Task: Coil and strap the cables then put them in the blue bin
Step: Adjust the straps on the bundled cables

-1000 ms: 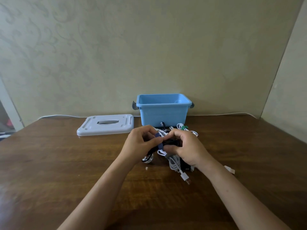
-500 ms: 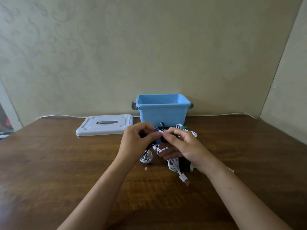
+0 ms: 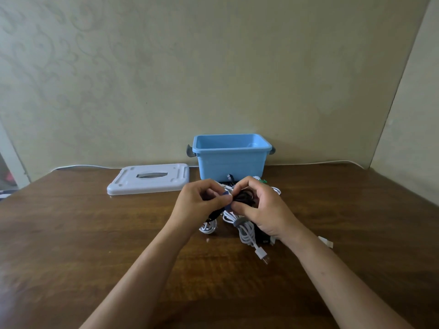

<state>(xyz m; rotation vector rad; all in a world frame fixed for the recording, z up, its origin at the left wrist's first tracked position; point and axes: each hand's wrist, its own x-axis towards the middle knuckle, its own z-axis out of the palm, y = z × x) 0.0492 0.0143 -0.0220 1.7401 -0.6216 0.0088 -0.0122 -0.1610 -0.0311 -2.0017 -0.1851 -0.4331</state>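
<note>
Far left on the wooden table (image 3: 71, 233) lies the white lid (image 3: 149, 179), flat, off the bin, w/ a thin white wall cord (image 3: 78, 166) running along the back edge behind it. Moving right, our left hand (image 3: 199, 205) is up over the table, thumb and forefinger pinched on a dark blue strap (image 3: 226, 201). Right against it, our right hand (image 3: 263, 210) has its fingers curled round a coiled black cable (image 3: 244, 198), thumb pressing near the strap. So both hands are clenched on something: left on the strap, right on the coil.

Under and between the hands sits the rest of the pile: a small white coil (image 3: 209, 227) below the left wrist, then a white cable w/ grey strap (image 3: 244, 230) already round it, its USB plug (image 3: 262, 255) trailing toward us. A green-tipped bit (image 3: 262, 182) shows behind the right hand, and a white plug (image 3: 326, 241) peeks out right of the forearm; we can't tell which cable it belongs to.

Behind the pile, just past the hands, stands the blue bin (image 3: 231, 162), open; what we see of the inside looks empty.

Progress, as we judge it: early-to-mid. At least one white cable looks strapped, the black one is coiled w/ strap being closed, nothing appears binned yet. Left: finish this strap, do any loose ones, move everything into the bin.
</note>
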